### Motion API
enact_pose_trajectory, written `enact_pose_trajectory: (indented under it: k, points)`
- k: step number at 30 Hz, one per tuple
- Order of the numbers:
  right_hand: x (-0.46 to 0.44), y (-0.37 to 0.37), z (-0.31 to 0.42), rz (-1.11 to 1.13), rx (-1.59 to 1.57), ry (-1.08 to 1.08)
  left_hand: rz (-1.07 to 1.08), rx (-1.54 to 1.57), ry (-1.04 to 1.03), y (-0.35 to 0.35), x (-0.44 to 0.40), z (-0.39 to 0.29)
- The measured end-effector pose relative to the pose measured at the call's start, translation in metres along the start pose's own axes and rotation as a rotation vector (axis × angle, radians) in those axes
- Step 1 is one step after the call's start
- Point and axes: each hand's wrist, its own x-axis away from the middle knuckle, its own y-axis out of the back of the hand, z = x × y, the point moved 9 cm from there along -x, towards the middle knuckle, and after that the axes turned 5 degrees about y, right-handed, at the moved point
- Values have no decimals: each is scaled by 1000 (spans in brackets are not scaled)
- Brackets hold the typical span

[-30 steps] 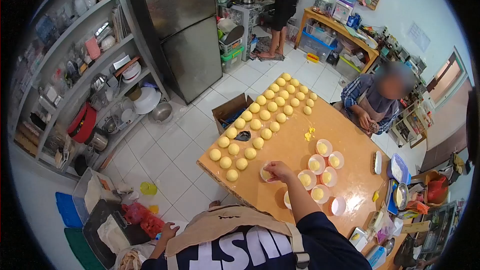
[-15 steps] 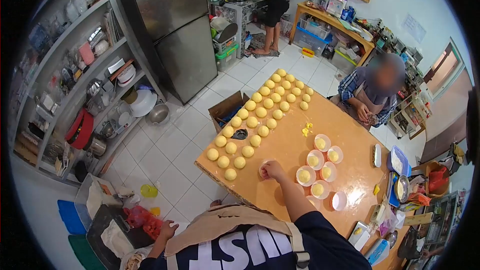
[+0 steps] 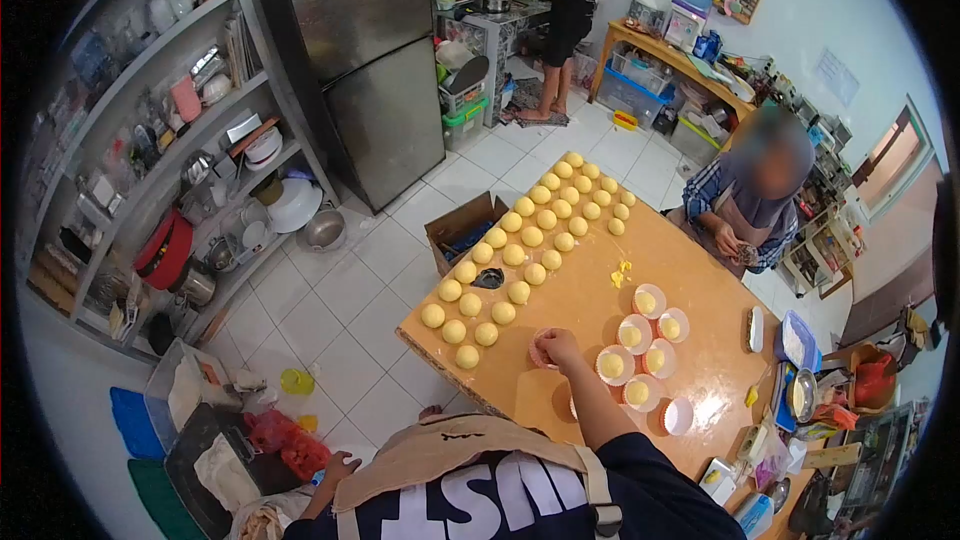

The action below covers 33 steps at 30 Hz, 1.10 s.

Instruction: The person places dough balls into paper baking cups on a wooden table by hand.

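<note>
My right hand [image 3: 560, 348] is closed at a paper cup [image 3: 541, 350] near the left front part of the wooden table [image 3: 560, 300]; its fingers hide most of the cup. Rows of round yellow dough balls [image 3: 514, 255] lie along the table's left side, with a dark round object [image 3: 488, 279] among them. Right of my hand stand several white and pink paper cups [image 3: 613, 365] with yellow pieces inside, and a cup [image 3: 678, 416] with nothing visible in it. My left hand [image 3: 340, 465] hangs off the table at the lower left, fingers loosely apart, holding nothing visible.
A person [image 3: 745, 200] sits at the table's far right; another person [image 3: 565, 20] stands at a back counter. An open cardboard box [image 3: 465, 225] is beside the table's left edge. Yellow scraps [image 3: 620, 273] and, at right, a blue tray [image 3: 797, 340] lie on the table.
The view has shifted slightly. My right hand stays at the cup, which has moved slightly right on the table. The seated person's hands remain together.
</note>
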Motion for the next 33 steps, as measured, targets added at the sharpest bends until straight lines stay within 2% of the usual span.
enact_pose_trajectory:
  k: [1, 4, 7, 10, 13, 14, 17, 18, 21, 22, 24, 28, 31, 33]
  points:
    - [5, 6, 6, -55, 32, 49, -9, -15, -19, 1, 1, 2]
    - [22, 13, 5, -115, -87, -84, -10, -39, -32, 8, -3, 2]
    - [29, 10, -5, -144, -460, -176, 9, -29, -2, 17, -15, -6]
    - [33, 26, 3, -181, -807, -83, 0, -48, -40, 32, -28, -29]
    - [52, 59, 29, -383, -628, 106, 45, -45, -51, 39, -50, -44]
    - [52, 67, 24, -423, -458, 123, 75, -58, -87, 43, -62, -49]
    - [75, 54, 60, -539, 587, 648, 133, -31, -159, 53, -83, -67]
    - [85, 36, 69, -395, 696, 513, 140, -19, -166, 60, -83, -76]
    - [88, -6, 55, -285, 942, 613, 149, 0, -161, 81, -80, -98]
    - [84, -12, 45, -246, 979, 588, 121, -40, -215, 82, -94, -94]
    - [88, -5, 44, -333, 864, 589, 64, -116, -326, 83, -118, -85]
    - [114, 13, 73, -557, 747, 605, 56, -194, -268, 89, -142, -61]
    - [123, 35, 67, -864, 883, 451, 127, -194, -207, 97, -156, -48]
    - [114, 37, 54, -857, 957, 269, 157, -199, -196, 102, -163, -45]
